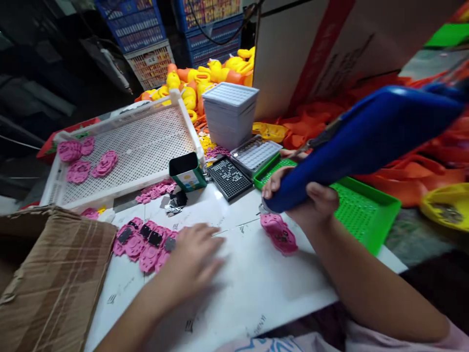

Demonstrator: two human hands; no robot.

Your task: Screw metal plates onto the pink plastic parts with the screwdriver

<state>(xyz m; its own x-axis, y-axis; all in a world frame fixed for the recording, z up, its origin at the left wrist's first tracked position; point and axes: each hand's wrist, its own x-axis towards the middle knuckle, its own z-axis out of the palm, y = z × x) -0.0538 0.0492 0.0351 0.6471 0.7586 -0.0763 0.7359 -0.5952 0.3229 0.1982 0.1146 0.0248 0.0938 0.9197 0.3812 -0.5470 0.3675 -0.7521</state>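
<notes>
My right hand [317,203] is wrapped round a blue electric screwdriver [351,132], tilted with its tip down and to the left. Just below the tip, a pink plastic shell [279,234] lies on the white tabletop with small parts inside it. Whether the tip touches the shell I cannot tell. My left hand [198,254], slightly blurred, hovers over or rests on the tabletop, fingers apart and nothing in them. Beside it on the left sits a group of pink shells [148,259], several bearing dark square pieces [155,238].
A white perforated crate [146,142] with pink pieces stands at back left. A green tin [188,172], a black tray of small shiny bits [230,177] and stacked white trays [230,115] stand behind. A green basket [381,230] lies right; a cardboard box [54,288] flanks the left.
</notes>
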